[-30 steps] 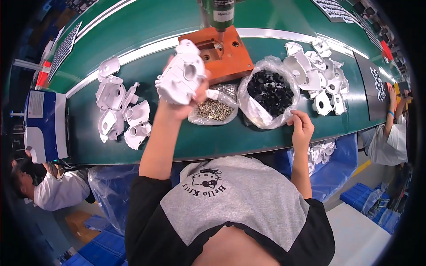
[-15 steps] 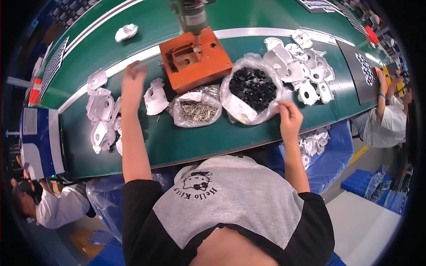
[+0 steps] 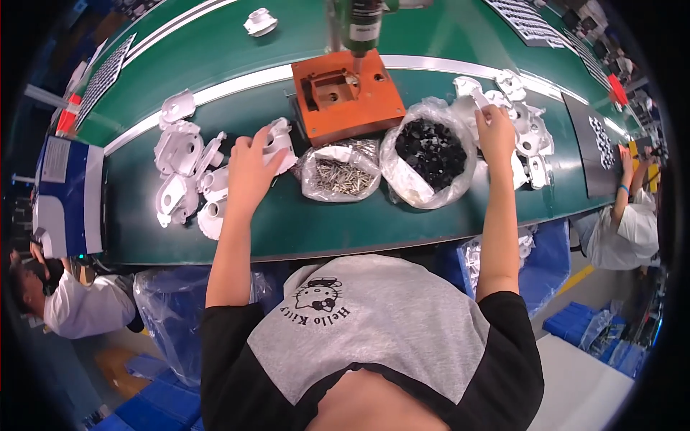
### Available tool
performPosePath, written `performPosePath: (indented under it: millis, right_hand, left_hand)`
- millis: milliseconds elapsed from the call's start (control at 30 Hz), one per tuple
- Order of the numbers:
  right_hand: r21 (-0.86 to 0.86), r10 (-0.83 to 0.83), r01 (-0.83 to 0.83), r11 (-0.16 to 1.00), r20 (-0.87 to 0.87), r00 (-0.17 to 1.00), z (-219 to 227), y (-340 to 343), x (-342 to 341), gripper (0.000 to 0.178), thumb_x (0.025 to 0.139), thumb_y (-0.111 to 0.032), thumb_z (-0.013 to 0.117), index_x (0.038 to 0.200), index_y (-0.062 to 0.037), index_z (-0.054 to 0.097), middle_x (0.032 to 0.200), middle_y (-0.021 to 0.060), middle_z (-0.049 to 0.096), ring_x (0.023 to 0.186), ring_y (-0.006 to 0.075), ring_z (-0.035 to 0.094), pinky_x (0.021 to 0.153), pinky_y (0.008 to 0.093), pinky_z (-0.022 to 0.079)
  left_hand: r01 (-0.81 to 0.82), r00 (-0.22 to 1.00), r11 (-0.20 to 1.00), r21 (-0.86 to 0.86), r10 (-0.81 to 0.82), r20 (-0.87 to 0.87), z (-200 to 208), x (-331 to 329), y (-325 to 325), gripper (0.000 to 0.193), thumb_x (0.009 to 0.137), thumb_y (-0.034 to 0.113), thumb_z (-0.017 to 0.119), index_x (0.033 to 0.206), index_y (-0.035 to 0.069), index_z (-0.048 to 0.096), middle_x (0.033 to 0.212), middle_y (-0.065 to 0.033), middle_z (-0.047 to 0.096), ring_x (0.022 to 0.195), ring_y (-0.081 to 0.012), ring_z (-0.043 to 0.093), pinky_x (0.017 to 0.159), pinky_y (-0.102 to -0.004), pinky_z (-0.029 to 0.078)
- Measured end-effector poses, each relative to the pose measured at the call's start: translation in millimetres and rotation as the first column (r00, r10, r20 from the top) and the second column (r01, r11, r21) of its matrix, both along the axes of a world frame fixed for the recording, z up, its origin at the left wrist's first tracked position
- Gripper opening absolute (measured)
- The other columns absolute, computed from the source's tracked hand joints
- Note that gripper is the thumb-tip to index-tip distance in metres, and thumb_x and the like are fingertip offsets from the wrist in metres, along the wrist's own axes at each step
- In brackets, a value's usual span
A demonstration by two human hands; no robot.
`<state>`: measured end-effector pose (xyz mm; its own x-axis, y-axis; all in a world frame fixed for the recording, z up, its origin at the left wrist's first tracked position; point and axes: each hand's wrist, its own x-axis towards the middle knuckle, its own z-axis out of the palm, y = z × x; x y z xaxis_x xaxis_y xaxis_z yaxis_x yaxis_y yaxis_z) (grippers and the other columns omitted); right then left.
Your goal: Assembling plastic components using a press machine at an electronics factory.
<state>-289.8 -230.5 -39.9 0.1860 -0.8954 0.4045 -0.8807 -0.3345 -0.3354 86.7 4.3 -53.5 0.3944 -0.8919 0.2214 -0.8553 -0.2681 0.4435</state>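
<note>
The white plastic housing point(image 3: 279, 144) that was raised a second ago is now lying on the green tabletop point(image 3: 215, 86), just left of the orange jig point(image 3: 352, 100), so one piece is being set down. The left hand point(image 3: 248, 172) is resting on it, grip loosely spread. The right hand point(image 3: 496, 133) is pinching a white part point(image 3: 480, 97) from the pile near the tabletop's right end.
</note>
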Motion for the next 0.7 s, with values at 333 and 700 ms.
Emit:
performPosePath:
  millis: [333, 700]
  right_hand:
    - [0.038, 0.113, -0.277, 0.96, 0.854, 0.509, 45.7, 41.0, 1.8, 0.019, 0.096, -0.017, 0.053, 0.103, 0.0006, 0.051, 0.094, 0.0082, 0.053, 0.089, 0.0161, 0.057, 0.066, 0.0354, 0.055]
    - [-0.254, 0.783, -0.88, 0.401, 0.594, 0.186, 56.1, 137.3, 104.4, 0.042, 0.076, -0.029, 0.071, 0.105, -0.0091, 0.048, 0.129, 0.0229, 0.043, 0.122, 0.0358, 0.043, 0.1, 0.0458, 0.034]
  left_hand:
    - [-0.176, 0.858, 0.977, -0.12, 0.093, -0.504, 17.9, 6.8, -12.8, 0.028, 0.093, 0.024, 0.058, 0.108, 0.002, 0.053, 0.076, -0.008, 0.061, 0.067, -0.0183, 0.06, 0.062, -0.0308, 0.048]
    - [0.073, -0.628, 0.993, -0.096, -0.03, -0.778, 60.1, -133.3, -5.2, 0.046, 0.095, 0.042, 0.05, 0.127, 0.01, 0.049, 0.109, -0.0088, 0.062, 0.074, -0.015, 0.06, 0.051, -0.0281, 0.043]
